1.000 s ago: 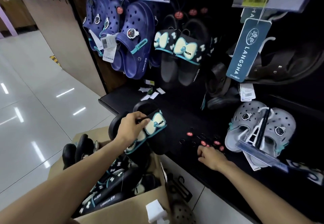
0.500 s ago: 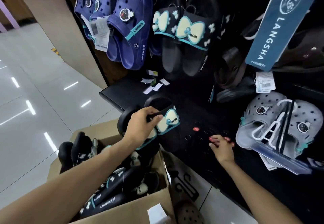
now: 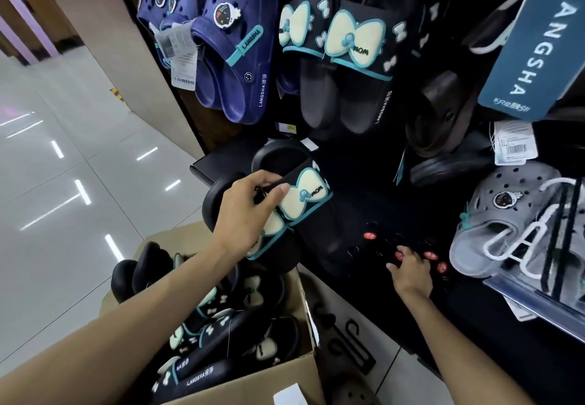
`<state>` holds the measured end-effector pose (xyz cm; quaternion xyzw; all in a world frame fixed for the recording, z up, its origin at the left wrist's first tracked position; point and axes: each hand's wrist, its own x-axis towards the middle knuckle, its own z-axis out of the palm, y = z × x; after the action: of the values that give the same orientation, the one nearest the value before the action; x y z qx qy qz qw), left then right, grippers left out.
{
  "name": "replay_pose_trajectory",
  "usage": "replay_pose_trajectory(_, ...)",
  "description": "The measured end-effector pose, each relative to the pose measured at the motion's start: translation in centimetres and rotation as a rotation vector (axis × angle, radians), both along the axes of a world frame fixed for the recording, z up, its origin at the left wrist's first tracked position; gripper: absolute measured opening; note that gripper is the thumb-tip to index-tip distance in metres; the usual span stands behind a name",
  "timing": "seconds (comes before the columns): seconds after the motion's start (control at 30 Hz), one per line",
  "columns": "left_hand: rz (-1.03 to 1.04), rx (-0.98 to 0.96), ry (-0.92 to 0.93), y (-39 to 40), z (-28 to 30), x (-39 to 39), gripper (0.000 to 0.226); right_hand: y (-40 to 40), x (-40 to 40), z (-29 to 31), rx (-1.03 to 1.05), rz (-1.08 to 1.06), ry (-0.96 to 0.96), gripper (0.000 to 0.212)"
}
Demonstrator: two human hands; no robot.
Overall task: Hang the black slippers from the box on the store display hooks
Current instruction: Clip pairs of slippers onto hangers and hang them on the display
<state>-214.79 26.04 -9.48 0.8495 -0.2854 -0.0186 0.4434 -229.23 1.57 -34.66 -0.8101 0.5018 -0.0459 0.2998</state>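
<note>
My left hand (image 3: 245,214) grips a pair of black slippers (image 3: 294,202) with cream bows and teal trim, held above the open cardboard box (image 3: 253,379). Several more black slippers (image 3: 215,341) lie inside the box. My right hand (image 3: 410,273) rests on the black shelf among small hangers with red discs (image 3: 430,255); whether it grips one is hidden by the fingers. An identical black pair (image 3: 342,65) hangs on the display above.
Navy clogs (image 3: 228,40) hang at upper left, dark brown shoes (image 3: 443,113) in the middle, grey clogs (image 3: 512,217) at right. A blue LANGSHA sign (image 3: 535,40) juts out at upper right. Black hangers (image 3: 351,341) lie on the floor by the box. Shiny tile floor (image 3: 63,183) spreads left.
My left hand has lifted the slipper pair up and to the right, out of the box. My right hand shifted right along the shelf onto the red-disc hangers. The view has moved closer.
</note>
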Motion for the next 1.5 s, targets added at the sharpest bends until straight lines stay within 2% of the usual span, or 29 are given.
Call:
replay_pose_trajectory(0.17,-0.002,-0.093,0.007,-0.3,1.0,-0.1,0.016,-1.0,-0.4,-1.1,-0.043,0.062,0.069,0.057)
replay_pose_trajectory(0.37,-0.007,-0.09,0.015,-0.7,0.9,-0.8,0.014,-2.1,-1.0,-1.3,-0.071,0.052,0.016,0.042)
replay_pose_trajectory(0.53,-0.037,-0.045,-0.018,-0.1,0.4,-1.2,0.014,-2.0,-1.4,-1.1,-0.142,0.141,0.148,0.039)
replay_pose_trajectory(0.77,-0.021,-0.05,-0.004,0.7,0.5,-1.0,0.015,-2.0,-2.4,0.4,-0.406,0.243,0.315,0.032)
replay_pose_trajectory(0.97,0.006,-0.072,0.014,1.3,0.8,-0.7,0.011,-2.4,-4.2,2.4,-0.5,0.239,0.415,0.027)
replay_pose_trajectory(1.27,0.016,-0.079,0.025,2.4,1.5,-1.3,0.011,-2.1,-5.6,6.7,-0.482,0.264,0.473,0.024)
replay_pose_trajectory(1.5,0.006,-0.086,0.038,4.0,2.1,-1.9,0.017,-0.1,-6.7,9.5,-0.512,0.284,0.464,0.03)
